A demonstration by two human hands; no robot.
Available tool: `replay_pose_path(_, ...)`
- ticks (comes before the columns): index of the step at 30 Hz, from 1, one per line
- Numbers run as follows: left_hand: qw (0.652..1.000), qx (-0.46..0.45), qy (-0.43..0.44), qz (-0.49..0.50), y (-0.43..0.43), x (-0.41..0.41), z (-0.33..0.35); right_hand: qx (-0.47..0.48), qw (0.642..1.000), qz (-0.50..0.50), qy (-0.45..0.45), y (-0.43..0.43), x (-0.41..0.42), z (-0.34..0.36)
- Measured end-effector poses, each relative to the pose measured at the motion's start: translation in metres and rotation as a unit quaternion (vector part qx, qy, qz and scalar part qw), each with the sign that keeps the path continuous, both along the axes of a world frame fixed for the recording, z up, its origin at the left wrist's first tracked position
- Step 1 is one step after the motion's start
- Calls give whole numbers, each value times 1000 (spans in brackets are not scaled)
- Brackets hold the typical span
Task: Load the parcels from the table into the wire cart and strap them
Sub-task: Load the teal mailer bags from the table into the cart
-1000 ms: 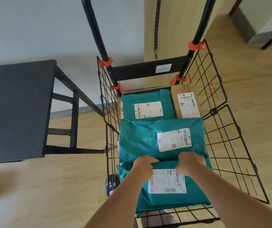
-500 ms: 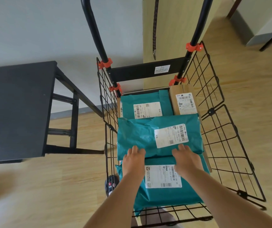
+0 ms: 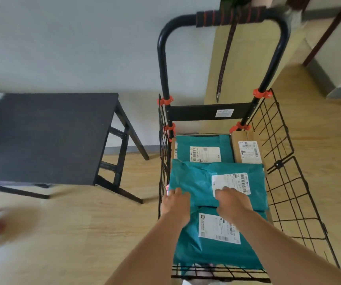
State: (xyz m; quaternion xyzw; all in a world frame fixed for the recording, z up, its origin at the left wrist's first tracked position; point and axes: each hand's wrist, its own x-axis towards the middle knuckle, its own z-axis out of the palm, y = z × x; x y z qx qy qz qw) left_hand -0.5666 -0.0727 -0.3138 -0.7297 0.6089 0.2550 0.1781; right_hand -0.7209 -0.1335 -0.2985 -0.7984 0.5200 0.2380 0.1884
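The pale wooden floor [image 3: 83, 233] carried everything. On it stood the black worktop [image 3: 42, 136], to the left of the wire cart [image 3: 192, 113] and just apart from it. The cart's black handle [image 3: 212, 18] rose at its far end, fixed to the basket with orange clips [image 3: 166, 100].

All the parcels in view lay inside the cart. The near teal parcel [image 3: 206, 251] filled the cart's near edge, label up. The middle teal parcel [image 3: 194, 179] lay across the cart from side to side, its near edge overlapping the near one. The far teal parcel [image 3: 204, 142] sat in the far left corner, partly under the middle one, and a brown box [image 3: 245, 151] stood beside it in the far right corner.

Both hands rested on the middle teal parcel with fingers stretched out and relaxed, grasping nothing. The left hand [image 3: 175, 204] lay on the parcel's near left corner, close to the cart's left wire wall. The right hand [image 3: 233, 200] lay on the near edge, its fingertips [image 3: 227, 191] touching the parcel's white label [image 3: 231, 182].

A dark strap [image 3: 225, 58] hung down from the handle, its free end above the cart's back panel.
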Motion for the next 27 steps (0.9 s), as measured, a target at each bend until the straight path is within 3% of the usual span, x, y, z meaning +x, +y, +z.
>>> replay_pose_path(8, 997, -74, 28, -18, 22, 54, 50, -40, 999, 31, -18, 28, 69, 43)
replay_pose_path(17, 994, -36, 32, 95, 123, 179, 67, -60, 989, 131, -33, 93, 192, 61)
replay_pose_path(27, 971, -52, 28, 232, 248, 327, 68, -11, 975, 218, -42, 196, 364, 62)
